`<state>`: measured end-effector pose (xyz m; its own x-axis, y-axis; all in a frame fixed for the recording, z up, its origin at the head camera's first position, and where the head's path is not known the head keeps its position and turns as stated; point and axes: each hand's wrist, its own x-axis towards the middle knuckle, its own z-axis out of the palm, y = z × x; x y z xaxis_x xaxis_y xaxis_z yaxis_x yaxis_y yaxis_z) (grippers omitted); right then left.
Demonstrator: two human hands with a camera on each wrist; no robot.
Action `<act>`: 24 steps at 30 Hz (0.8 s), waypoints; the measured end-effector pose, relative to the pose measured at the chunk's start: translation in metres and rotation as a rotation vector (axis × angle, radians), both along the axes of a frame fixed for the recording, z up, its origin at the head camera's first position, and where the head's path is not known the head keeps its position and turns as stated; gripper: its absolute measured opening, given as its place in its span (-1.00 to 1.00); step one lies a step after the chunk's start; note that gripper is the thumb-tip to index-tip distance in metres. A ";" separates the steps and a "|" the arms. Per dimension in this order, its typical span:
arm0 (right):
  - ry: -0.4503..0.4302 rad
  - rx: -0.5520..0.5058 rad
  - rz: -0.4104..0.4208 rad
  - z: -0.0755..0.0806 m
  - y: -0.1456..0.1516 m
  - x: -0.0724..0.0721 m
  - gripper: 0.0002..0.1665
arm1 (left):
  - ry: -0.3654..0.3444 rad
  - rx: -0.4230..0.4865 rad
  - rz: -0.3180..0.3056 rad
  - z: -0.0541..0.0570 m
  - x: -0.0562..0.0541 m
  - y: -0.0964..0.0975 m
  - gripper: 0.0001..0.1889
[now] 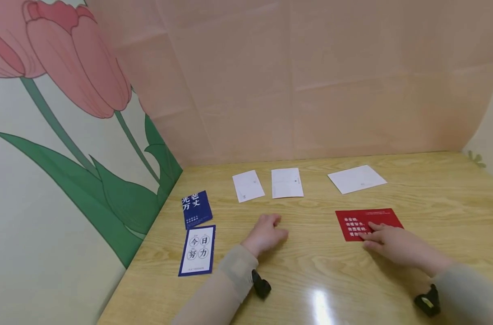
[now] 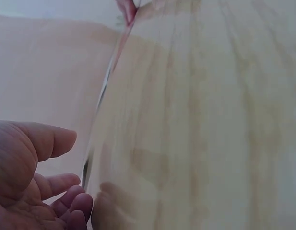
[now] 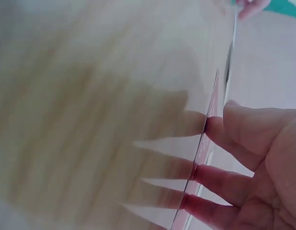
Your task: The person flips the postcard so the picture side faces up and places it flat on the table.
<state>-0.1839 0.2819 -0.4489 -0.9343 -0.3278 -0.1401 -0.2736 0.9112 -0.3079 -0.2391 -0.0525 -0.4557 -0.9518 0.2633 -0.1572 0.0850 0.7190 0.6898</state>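
Note:
A red card with white printed characters (image 1: pixel 357 218) lies on the right half of the wooden table. My right hand (image 1: pixel 398 243) rests its fingertips on the card's right part, covering some of the print. In the right wrist view those fingers (image 3: pixel 224 179) extend to the thin edge of the card (image 3: pixel 203 148), with the thumb held apart. My left hand (image 1: pixel 265 234) hovers low over the middle of the table, fingers loosely bent around nothing. The left wrist view shows its thumb (image 2: pixel 54 141) away from the fingers, close over the glossy tabletop.
Toward the back of the table (image 1: pixel 311 271) lie three white cards, one on the left (image 1: pixel 248 185), one in the middle (image 1: pixel 287 183) and one on the right (image 1: pixel 357 179). At left are a dark blue card (image 1: pixel 197 211) and a blue-bordered white card (image 1: pixel 196 250).

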 end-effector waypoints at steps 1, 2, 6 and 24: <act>-0.002 0.005 -0.004 -0.001 0.004 -0.001 -0.37 | 0.003 -0.003 0.006 0.001 -0.002 -0.001 -0.41; -0.002 0.012 -0.007 -0.001 0.009 -0.002 -0.36 | 0.008 -0.011 0.013 0.001 -0.004 -0.001 -0.41; 0.009 0.005 -0.022 -0.004 0.029 -0.006 -0.36 | 0.022 -0.025 0.058 0.003 -0.016 -0.007 -0.40; 0.031 0.079 -0.103 -0.015 0.112 -0.019 -0.24 | 0.047 -0.325 0.102 0.005 -0.057 -0.024 -0.18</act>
<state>-0.2030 0.3935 -0.4643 -0.9668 -0.2191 -0.1319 -0.1858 0.9561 -0.2264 -0.2960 -0.0769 -0.4506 -0.9789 0.1093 -0.1729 0.0271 0.9071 0.4200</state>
